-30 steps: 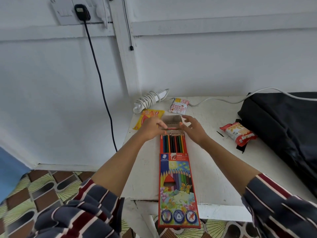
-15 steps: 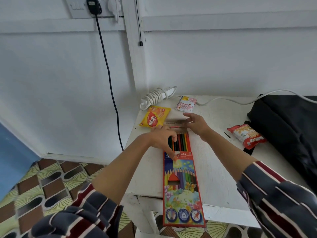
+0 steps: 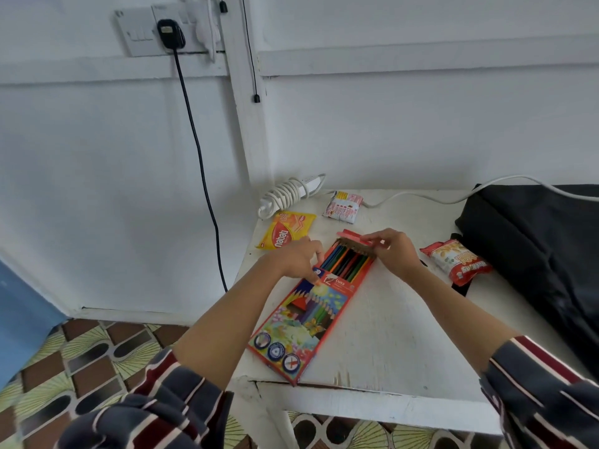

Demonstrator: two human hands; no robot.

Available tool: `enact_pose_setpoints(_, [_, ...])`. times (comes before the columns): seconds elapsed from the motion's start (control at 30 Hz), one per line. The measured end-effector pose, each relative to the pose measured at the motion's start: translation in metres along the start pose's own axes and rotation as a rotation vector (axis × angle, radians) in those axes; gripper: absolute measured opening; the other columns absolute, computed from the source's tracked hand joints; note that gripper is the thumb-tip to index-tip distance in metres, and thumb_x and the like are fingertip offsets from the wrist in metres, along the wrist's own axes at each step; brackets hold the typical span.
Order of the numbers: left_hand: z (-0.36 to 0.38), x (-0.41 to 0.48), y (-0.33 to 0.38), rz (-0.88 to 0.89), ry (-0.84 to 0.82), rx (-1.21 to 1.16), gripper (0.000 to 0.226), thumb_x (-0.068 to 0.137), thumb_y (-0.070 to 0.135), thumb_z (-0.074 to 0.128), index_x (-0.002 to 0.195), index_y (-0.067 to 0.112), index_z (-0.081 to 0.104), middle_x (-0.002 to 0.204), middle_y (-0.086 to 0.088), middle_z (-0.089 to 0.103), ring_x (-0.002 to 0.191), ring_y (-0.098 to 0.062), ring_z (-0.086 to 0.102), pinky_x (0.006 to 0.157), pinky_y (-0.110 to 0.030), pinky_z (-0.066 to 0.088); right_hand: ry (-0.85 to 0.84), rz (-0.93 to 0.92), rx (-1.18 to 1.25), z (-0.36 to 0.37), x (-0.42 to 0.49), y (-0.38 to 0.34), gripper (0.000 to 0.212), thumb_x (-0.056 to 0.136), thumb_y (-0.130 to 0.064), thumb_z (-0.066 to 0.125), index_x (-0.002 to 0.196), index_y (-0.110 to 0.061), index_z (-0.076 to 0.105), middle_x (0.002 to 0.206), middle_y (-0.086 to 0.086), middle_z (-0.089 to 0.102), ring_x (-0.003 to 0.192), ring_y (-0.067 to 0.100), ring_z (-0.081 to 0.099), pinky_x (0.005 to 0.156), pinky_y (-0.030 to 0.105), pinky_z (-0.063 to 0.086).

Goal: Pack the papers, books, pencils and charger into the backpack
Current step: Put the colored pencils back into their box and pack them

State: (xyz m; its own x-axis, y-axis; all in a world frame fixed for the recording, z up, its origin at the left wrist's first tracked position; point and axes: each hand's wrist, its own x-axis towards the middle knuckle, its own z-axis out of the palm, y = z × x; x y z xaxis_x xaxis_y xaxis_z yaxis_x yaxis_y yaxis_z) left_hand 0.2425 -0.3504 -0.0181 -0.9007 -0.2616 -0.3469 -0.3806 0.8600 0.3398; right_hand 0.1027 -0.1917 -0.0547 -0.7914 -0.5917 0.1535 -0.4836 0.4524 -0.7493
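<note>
Steadying hand: left hand (image 3: 301,260) bends its fingers onto the left edge of the pencil box (image 3: 308,319), gripping it so the carton does not slide on the white table (image 3: 405,335).
Flap hand: right hand (image 3: 393,251) pinches the pink flap (image 3: 351,236) at the box's far end, raised above the pencils (image 3: 348,264), apparently to fold it shut.
Box position: flat and diagonal near the table's front-left corner, far end between both hands, near end unheld.
Backpack: black backpack (image 3: 534,254) lies well apart at right; the box is not yet packed.
Nearby: yellow snack packet (image 3: 285,230), red snack packet (image 3: 457,260), coiled white cord (image 3: 288,192).
</note>
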Motion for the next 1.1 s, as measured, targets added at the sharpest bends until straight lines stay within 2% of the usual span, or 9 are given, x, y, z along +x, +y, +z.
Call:
enact_pose_setpoints(0.13, [0.004, -0.006, 0.011, -0.136, -0.172, 0.016, 0.088, 0.073, 0.059, 0.067, 0.139, 0.021, 0.023, 0.141, -0.009, 0.032, 0.124, -0.026, 0.041, 0.101, -0.042, 0.040, -0.168, -0.096, -0.234, -0.001, -0.011, 0.009, 0.032, 0.091, -0.008, 0.049, 0.116, -0.018, 0.066, 0.134, 0.007, 0.049, 0.121, 0.024, 0.040, 0.099, 0.037, 0.036])
enact_pose_setpoints(0.27, [0.018, -0.012, 0.026, -0.141, -0.141, 0.158, 0.114, 0.061, 0.066, 0.072, 0.146, 0.030, 0.004, 0.149, -0.013, 0.016, 0.135, -0.035, 0.029, 0.104, -0.049, 0.037, -0.186, -0.002, -0.149, 0.000, -0.013, 0.008, 0.029, 0.096, -0.023, 0.045, 0.117, -0.018, 0.065, 0.148, 0.003, 0.032, 0.135, 0.024, 0.022, 0.109, 0.043, 0.021])
enact_pose_setpoints(0.33, [0.022, -0.013, 0.031, -0.117, -0.123, 0.153, 0.116, 0.062, 0.056, 0.078, 0.145, 0.030, 0.002, 0.148, -0.014, 0.017, 0.133, -0.036, 0.030, 0.101, -0.049, 0.040, -0.173, 0.027, -0.175, 0.000, -0.010, 0.004, 0.030, 0.093, -0.030, 0.052, 0.116, -0.015, 0.066, 0.145, 0.007, 0.036, 0.132, 0.025, 0.029, 0.106, 0.043, 0.028])
enact_pose_setpoints(0.43, [0.020, -0.013, 0.030, -0.078, -0.100, 0.127, 0.114, 0.062, 0.044, 0.083, 0.143, 0.031, 0.003, 0.143, -0.013, 0.025, 0.128, -0.034, 0.037, 0.097, -0.048, 0.044, -0.168, 0.024, -0.184, 0.000, -0.008, 0.000, 0.026, 0.084, -0.024, 0.066, 0.108, -0.014, 0.067, 0.124, 0.011, 0.057, 0.108, 0.022, 0.052, 0.091, 0.033, 0.042])
enact_pose_setpoints(0.6, [0.011, -0.011, 0.012, -0.040, -0.069, 0.014, 0.116, 0.060, 0.026, 0.085, 0.143, 0.032, 0.005, 0.145, -0.007, 0.029, 0.128, -0.028, 0.039, 0.098, -0.048, 0.045, -0.254, 0.225, 0.038, -0.011, -0.003, -0.009, 0.069, 0.075, -0.010, 0.075, 0.135, -0.016, 0.041, 0.129, 0.014, 0.050, 0.110, 0.023, 0.051, 0.086, 0.033, 0.046])
enact_pose_setpoints(0.77, [0.015, -0.009, 0.006, -0.073, -0.110, 0.134, 0.129, 0.063, 0.047, 0.081, 0.148, 0.019, -0.011, 0.157, -0.007, 0.002, 0.144, -0.027, 0.009, 0.113, -0.048, 0.026, -0.315, 0.363, 0.145, -0.016, 0.001, -0.013, 0.078, 0.069, 0.000, 0.077, 0.136, -0.010, 0.038, 0.132, 0.018, 0.046, 0.107, 0.028, 0.053, 0.073, 0.027, 0.048])
enact_pose_setpoints(0.87, [0.017, -0.007, 0.003, -0.059, -0.035, 0.074, 0.119, 0.062, 0.046, 0.082, 0.148, 0.011, 0.008, 0.150, -0.010, 0.018, 0.138, -0.025, 0.024, 0.109, -0.043, 0.034, -0.317, 0.386, 0.199, -0.018, 0.001, -0.015, 0.065, 0.075, -0.004, 0.073, 0.132, -0.008, 0.044, 0.127, 0.016, 0.049, 0.097, 0.023, 0.052, 0.059, 0.022, 0.044])
enact_pose_setpoints(0.97, [0.018, -0.007, -0.001, -0.028, 0.002, -0.016, 0.105, 0.062, 0.040, 0.084, 0.143, 0.014, 0.024, 0.139, -0.009, 0.029, 0.127, -0.022, 0.035, 0.105, -0.039, 0.039, -0.291, 0.424, 0.282, -0.023, 0.002, -0.013, 0.052, 0.082, -0.005, 0.067, 0.130, -0.010, 0.049, 0.126, 0.018, 0.050, 0.098, 0.025, 0.053, 0.074, 0.029, 0.047])
enact_pose_setpoints(1.1, [0.022, -0.006, -0.002, 0.007, 0.064, -0.103, 0.102, 0.061, 0.033, 0.086, 0.142, 0.017, 0.025, 0.137, -0.006, 0.029, 0.125, -0.018, 0.035, 0.104, -0.038, 0.041, -0.316, 0.468, 0.417, -0.031, 0.001, -0.008, 0.057, 0.078, 0.004, 0.067, 0.130, -0.009, 0.047, 0.112, 0.015, 0.053, 0.092, 0.026, 0.057, 0.079, 0.033, 0.050])
